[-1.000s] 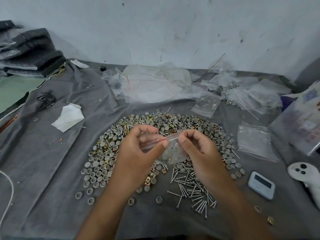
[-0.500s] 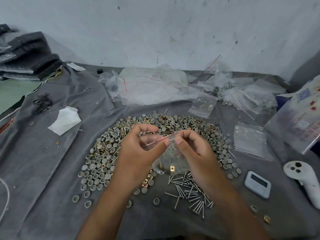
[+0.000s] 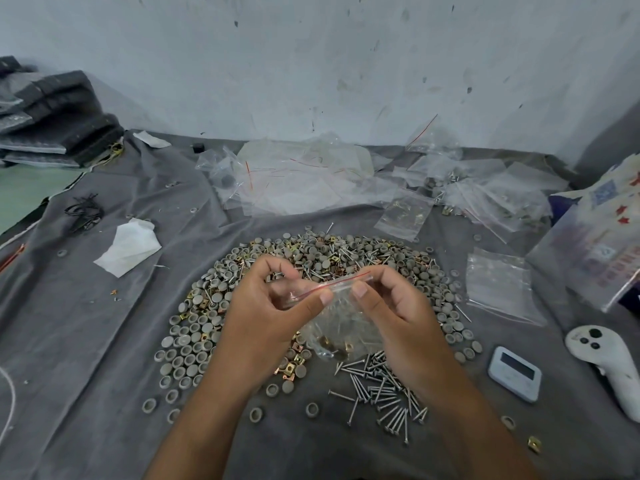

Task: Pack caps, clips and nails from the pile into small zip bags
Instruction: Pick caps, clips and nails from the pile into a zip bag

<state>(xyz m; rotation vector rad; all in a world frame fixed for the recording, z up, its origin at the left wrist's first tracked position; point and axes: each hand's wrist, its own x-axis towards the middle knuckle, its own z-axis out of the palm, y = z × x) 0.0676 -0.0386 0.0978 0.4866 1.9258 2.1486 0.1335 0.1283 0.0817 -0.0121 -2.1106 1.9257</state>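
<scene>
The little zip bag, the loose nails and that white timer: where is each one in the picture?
zip bag (image 3: 341, 327): head view, on its clear body hanging below the red seal.
loose nails (image 3: 382, 393): head view, middle of the heap on the cloth.
white timer (image 3: 515, 373): head view, on its front face.

On the grey cloth we note a crumpled white tissue at left, tangled black wire beyond it. Far left, stacked dark fabric. Near right: white timer, white controller beside it.
</scene>
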